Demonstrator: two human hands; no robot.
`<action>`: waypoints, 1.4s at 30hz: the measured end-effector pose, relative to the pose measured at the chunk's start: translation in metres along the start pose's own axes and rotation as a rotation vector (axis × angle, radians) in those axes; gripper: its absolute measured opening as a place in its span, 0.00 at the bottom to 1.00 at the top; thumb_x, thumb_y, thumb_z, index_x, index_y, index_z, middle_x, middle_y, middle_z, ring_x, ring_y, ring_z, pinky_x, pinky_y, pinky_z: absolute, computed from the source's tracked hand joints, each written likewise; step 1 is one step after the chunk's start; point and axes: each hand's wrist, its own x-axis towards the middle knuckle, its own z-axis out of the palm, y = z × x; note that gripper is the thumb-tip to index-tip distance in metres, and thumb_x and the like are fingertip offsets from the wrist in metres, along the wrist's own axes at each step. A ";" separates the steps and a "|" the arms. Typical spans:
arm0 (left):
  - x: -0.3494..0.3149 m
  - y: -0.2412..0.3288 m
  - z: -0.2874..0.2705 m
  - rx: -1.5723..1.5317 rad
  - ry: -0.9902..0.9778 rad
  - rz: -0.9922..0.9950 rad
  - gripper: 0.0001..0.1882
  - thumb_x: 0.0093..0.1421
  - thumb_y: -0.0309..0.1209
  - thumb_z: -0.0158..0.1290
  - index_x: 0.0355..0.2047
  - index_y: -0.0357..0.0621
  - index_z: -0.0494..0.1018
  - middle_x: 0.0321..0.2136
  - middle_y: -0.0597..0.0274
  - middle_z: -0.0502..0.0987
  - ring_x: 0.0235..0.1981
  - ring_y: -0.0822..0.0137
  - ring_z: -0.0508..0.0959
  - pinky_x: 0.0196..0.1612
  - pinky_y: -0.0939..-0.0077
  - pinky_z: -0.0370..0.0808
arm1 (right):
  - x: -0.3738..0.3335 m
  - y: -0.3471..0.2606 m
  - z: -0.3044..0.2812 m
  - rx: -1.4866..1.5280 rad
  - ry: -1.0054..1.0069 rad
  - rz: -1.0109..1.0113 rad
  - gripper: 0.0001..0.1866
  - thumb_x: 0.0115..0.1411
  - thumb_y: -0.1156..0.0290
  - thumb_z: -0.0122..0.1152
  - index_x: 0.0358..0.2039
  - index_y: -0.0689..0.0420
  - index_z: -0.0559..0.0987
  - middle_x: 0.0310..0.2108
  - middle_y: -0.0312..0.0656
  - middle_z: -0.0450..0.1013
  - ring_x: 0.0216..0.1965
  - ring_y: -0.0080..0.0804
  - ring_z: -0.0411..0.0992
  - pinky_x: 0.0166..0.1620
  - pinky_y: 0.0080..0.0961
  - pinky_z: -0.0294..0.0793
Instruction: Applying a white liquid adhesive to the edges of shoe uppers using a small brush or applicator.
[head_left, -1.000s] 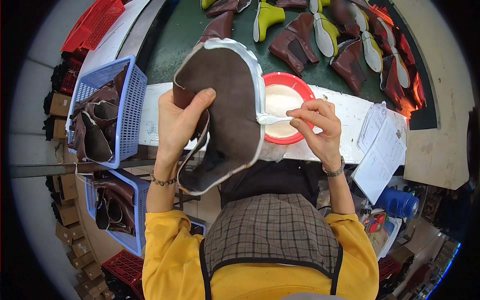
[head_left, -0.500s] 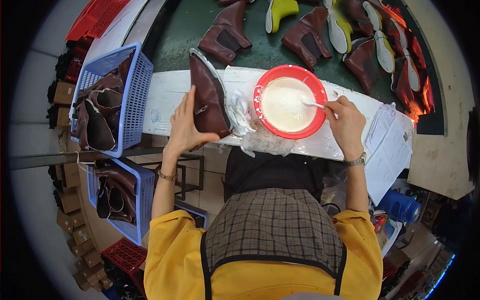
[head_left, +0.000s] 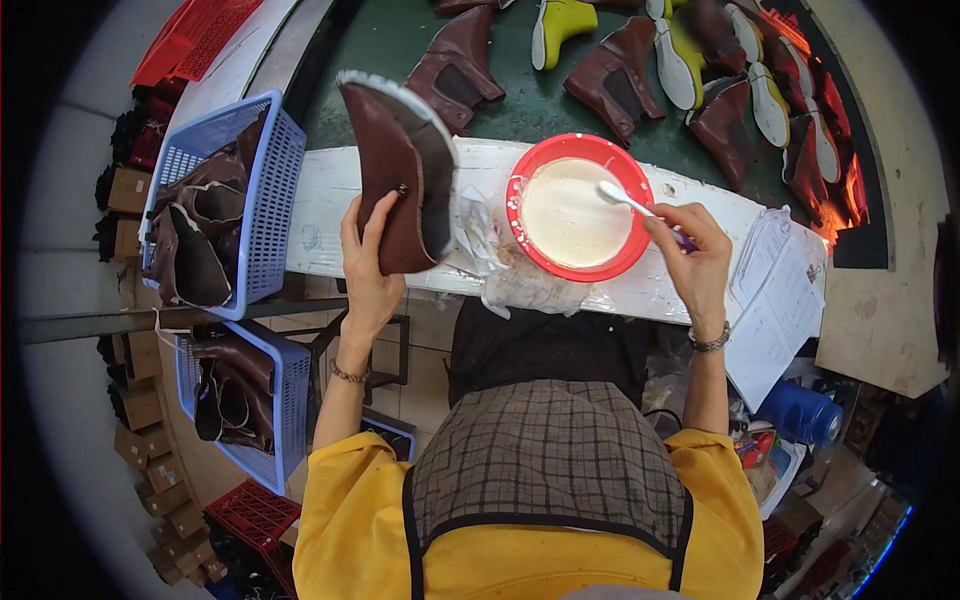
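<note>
My left hand (head_left: 370, 290) grips a dark brown leather boot upper (head_left: 385, 180) near its lower end, with fingers and thumb pressed on the leather. The boot upper is tilted, and a pale ragged edge runs along its upper right side. In my right hand (head_left: 698, 262) is a toothbrush (head_left: 627, 200) with a white head and a purple handle end. Its head hangs over a red bowl (head_left: 644, 190) that holds a creamy white liquid (head_left: 570, 220). Between the boot upper and the bowl lies a crumpled white cloth (head_left: 478, 228) on the white board (head_left: 325, 205).
Blue baskets (head_left: 272, 200) of brown boot uppers stand at the left. Across the green table (head_left: 540, 100) lie several brown boot uppers (head_left: 612, 80) and yellow shoe lasts (head_left: 678, 62). Papers (head_left: 778, 300) lie right of the bowl, above a blue jug (head_left: 800, 412).
The toothbrush has come up out of the white liquid, its head now visible. My left hand has lifted and turned the boot upper, changing its hold to the lower end.
</note>
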 end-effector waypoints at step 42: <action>0.062 0.072 0.016 -0.319 0.173 0.228 0.28 0.55 0.13 0.56 0.58 0.33 0.71 0.53 0.45 0.75 0.53 0.55 0.77 0.54 0.68 0.75 | 0.009 -0.033 -0.006 0.206 -0.136 -0.135 0.07 0.60 0.70 0.70 0.35 0.60 0.86 0.27 0.38 0.77 0.24 0.25 0.73 0.26 0.21 0.67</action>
